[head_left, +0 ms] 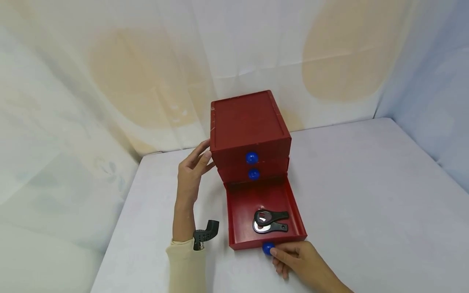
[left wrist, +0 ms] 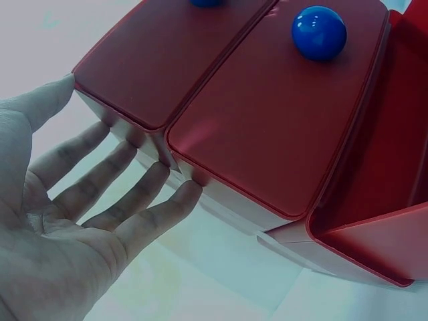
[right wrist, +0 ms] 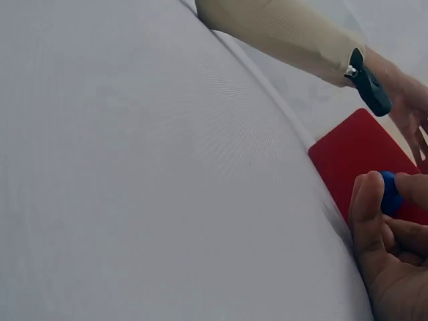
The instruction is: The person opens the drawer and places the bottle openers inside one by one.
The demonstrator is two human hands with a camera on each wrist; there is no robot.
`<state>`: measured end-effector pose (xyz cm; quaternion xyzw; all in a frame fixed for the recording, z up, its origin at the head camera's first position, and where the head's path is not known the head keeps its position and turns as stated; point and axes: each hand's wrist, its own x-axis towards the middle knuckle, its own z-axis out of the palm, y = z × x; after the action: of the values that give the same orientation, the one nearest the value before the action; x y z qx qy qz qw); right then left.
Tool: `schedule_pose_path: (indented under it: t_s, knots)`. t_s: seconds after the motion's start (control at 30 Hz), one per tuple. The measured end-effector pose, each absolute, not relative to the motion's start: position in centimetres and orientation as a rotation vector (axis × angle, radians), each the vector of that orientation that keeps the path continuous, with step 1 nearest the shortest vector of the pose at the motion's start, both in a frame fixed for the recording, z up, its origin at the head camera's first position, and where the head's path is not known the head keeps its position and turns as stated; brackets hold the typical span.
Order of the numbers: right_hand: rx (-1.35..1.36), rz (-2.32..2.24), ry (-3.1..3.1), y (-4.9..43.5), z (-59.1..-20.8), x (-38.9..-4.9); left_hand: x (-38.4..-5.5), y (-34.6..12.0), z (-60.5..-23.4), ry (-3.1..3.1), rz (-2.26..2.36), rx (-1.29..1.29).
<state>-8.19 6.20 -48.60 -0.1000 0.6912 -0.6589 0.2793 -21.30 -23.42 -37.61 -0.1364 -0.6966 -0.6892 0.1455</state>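
A red drawer cabinet [head_left: 249,122] stands on the table with its bottom drawer [head_left: 239,215] pulled out. Two black-handled, round-headed items [head_left: 271,217] that look like magnifying glasses overlap inside that drawer. My right hand [head_left: 298,258] pinches the drawer's blue knob [head_left: 268,248] between thumb and finger, also visible in the right wrist view. At the cabinet's left side is my left hand [head_left: 193,167]. In the left wrist view its spread fingers [left wrist: 144,217] touch the side wall, with the thumb at the front corner.
Two upper drawers are closed, with a blue top knob [head_left: 252,158] and a blue middle knob [head_left: 254,174]. White cloth covers the table [head_left: 351,195]. Patterned curtains [head_left: 249,44] hang behind and at both sides. A black wrist mount [head_left: 206,234] juts from the left sleeve.
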Motion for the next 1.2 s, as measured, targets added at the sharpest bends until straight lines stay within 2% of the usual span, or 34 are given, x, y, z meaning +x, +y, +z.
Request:
schedule_pose_path:
  t_s: [1.2]
  knots:
    - [-0.333,-1.781,2.078,5.3,-48.9,-15.1,-22.0,-22.6,-37.7,-1.989,-1.981,-0.419]
